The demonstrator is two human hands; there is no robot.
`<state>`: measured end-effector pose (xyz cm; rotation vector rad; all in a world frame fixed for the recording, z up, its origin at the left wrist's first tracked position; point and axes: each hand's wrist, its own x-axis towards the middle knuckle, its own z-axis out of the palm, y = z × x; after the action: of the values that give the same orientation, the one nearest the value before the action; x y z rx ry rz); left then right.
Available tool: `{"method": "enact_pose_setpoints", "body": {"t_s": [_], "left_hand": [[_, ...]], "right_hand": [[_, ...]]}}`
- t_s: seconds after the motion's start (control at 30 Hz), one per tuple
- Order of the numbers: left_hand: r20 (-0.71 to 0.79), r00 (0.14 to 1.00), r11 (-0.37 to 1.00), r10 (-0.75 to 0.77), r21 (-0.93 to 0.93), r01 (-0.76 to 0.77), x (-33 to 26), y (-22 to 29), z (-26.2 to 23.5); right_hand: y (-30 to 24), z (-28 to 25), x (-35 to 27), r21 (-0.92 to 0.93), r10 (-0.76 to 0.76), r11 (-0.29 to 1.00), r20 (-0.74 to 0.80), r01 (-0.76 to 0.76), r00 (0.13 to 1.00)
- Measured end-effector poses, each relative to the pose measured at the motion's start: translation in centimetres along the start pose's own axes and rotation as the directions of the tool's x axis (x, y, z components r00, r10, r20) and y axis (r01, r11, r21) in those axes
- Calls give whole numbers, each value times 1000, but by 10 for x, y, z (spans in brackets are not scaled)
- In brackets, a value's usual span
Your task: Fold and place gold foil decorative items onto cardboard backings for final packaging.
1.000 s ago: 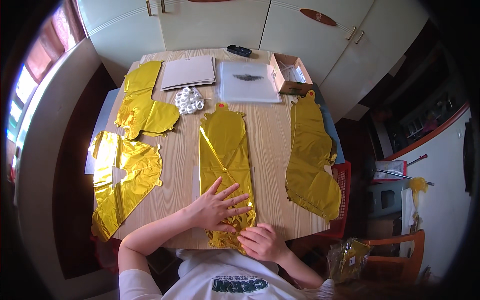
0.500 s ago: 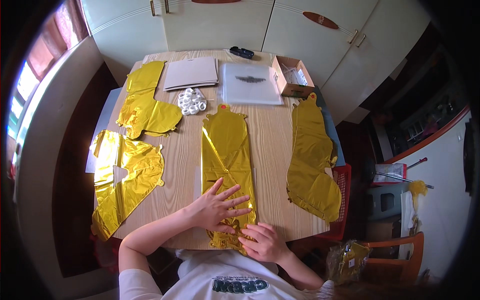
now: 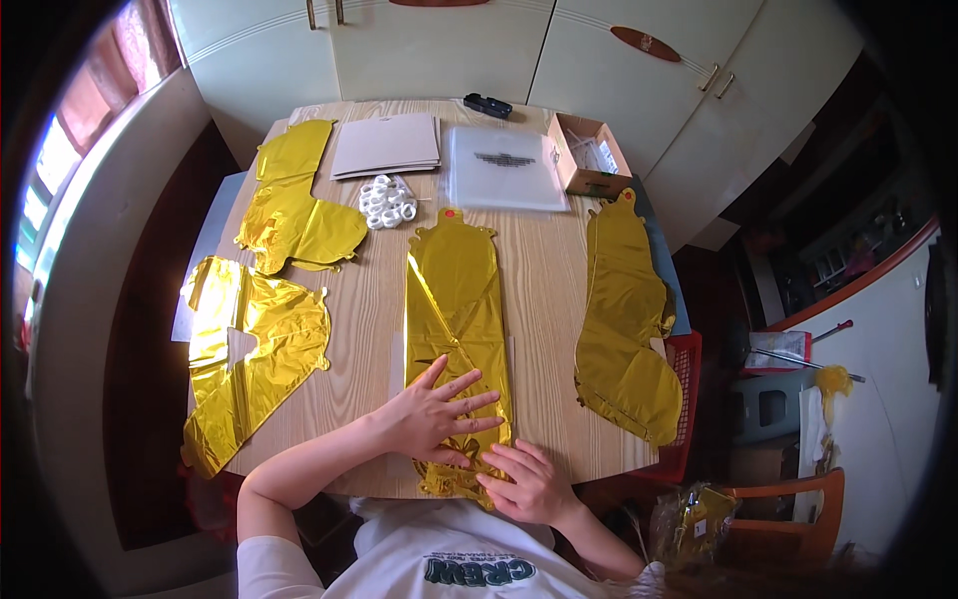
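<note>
A long flat gold foil balloon (image 3: 454,285) lies lengthwise down the middle of the table, its crumpled near end at the table's front edge. Across its lower part rests my left hand (image 3: 434,411), fingers spread flat on the foil. My right hand (image 3: 529,481) is at the balloon's near right edge, its fingers bent against the foil; what they pinch, if anything, is hidden. More flat gold foil balloons lie around: one at the far left (image 3: 294,205), one at the near left (image 3: 264,344) and one on the right (image 3: 631,324).
Along the back are grey-beige card sheets (image 3: 387,146), a bundle of white rings (image 3: 387,203), clear plastic bags (image 3: 506,170), an open cardboard box (image 3: 591,155) and a black object (image 3: 488,105). Right of the table stand a red basket (image 3: 683,389) and a wooden chair (image 3: 828,509).
Both hands keep practically the same place on the gold foil balloon. The whole view has shifted very slightly.
</note>
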<state>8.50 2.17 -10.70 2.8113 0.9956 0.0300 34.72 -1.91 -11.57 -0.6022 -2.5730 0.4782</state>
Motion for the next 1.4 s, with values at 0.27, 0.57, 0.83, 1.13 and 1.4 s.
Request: {"method": "enact_pose_setpoints", "body": {"t_s": [0.27,0.57,0.83,1.13,1.4], "left_hand": [[-14,1000,1000,0,-13,0,-1,0,3],[-90,992,996,-84,-12,84,-9,-10,3],[-184,937,952,-298,13,305,-12,-42,15],[-204,859,867,-469,79,492,-5,-79,5],[-140,792,789,-594,91,608,-1,-107,-2]], "right_hand": [[-1,-2,2,-4,6,1000,8,-6,1000],[-2,-2,3,21,32,999,3,-32,999],[-2,-4,5,59,45,997,-4,-45,999],[-2,-2,5,61,48,997,2,-48,999],[-1,-1,4,76,59,995,-1,-59,998]]}}
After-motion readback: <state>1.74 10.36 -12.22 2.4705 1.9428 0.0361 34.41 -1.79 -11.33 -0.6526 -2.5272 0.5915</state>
